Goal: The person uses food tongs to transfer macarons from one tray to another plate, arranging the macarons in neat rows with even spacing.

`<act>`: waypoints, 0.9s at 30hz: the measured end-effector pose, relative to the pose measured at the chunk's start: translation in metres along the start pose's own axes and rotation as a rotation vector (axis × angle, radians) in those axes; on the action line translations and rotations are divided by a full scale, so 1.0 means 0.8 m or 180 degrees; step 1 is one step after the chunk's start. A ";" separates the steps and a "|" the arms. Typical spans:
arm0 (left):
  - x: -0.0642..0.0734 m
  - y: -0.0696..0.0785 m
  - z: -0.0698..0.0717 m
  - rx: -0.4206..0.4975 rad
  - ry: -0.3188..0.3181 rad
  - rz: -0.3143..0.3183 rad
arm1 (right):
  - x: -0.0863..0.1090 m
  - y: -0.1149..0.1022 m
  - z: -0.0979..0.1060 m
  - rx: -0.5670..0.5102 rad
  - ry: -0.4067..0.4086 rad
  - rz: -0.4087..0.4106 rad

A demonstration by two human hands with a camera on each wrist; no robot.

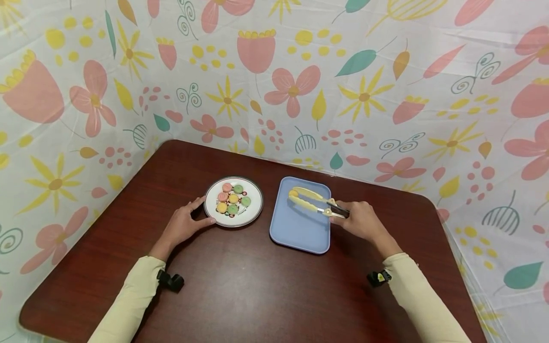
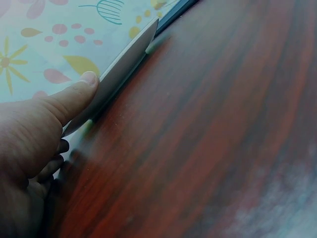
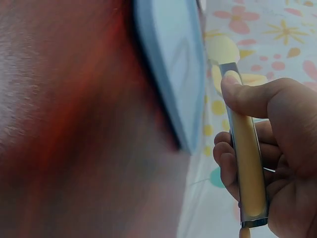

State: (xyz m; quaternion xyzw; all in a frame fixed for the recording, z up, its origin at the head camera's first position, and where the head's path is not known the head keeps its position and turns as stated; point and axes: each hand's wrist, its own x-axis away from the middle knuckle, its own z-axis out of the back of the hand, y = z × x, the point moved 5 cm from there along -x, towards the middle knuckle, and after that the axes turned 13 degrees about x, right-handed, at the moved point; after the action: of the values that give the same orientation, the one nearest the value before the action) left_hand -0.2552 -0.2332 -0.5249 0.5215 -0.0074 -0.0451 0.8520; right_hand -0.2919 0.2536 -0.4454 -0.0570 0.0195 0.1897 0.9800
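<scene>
On the left, a white plate (image 1: 256, 209) with a dark rim line carries several pink, green and yellow macarons (image 1: 233, 198). My left hand (image 1: 182, 224) holds its near-left edge; in the left wrist view the thumb (image 2: 81, 96) lies on the rim with fingers below. My right hand (image 1: 362, 220) grips a pair of tongs (image 1: 310, 199) with cream tips and a metal handle. They reach over the upper part of a blue tray (image 1: 300, 233). A small yellow macaron (image 1: 294, 193) shows between the tips; whether it touches the tray, I cannot tell.
The dark brown wooden table (image 1: 240, 290) has rounded corners. A white curtain with a flower print (image 1: 296, 124) hangs along its back and sides. Black straps (image 1: 171, 280) sit on both wrists.
</scene>
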 end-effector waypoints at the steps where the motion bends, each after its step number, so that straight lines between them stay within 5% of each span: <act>1: 0.000 0.000 0.000 -0.0005 0.0003 -0.0009 | 0.000 -0.001 0.005 0.0013 0.0014 0.0004; 13: 0.000 0.000 0.001 0.0008 0.0008 -0.0057 | -0.001 -0.037 0.050 -0.0102 0.0147 0.0224; 27: 0.000 0.000 0.000 -0.0003 0.0006 -0.0030 | -0.011 -0.088 0.039 -0.0219 0.0104 0.0518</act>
State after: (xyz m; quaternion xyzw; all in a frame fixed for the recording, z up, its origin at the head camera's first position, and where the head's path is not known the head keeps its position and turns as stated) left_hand -0.2554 -0.2333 -0.5249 0.5211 -0.0041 -0.0486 0.8521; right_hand -0.2734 0.1894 -0.4065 -0.0919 0.0335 0.2684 0.9583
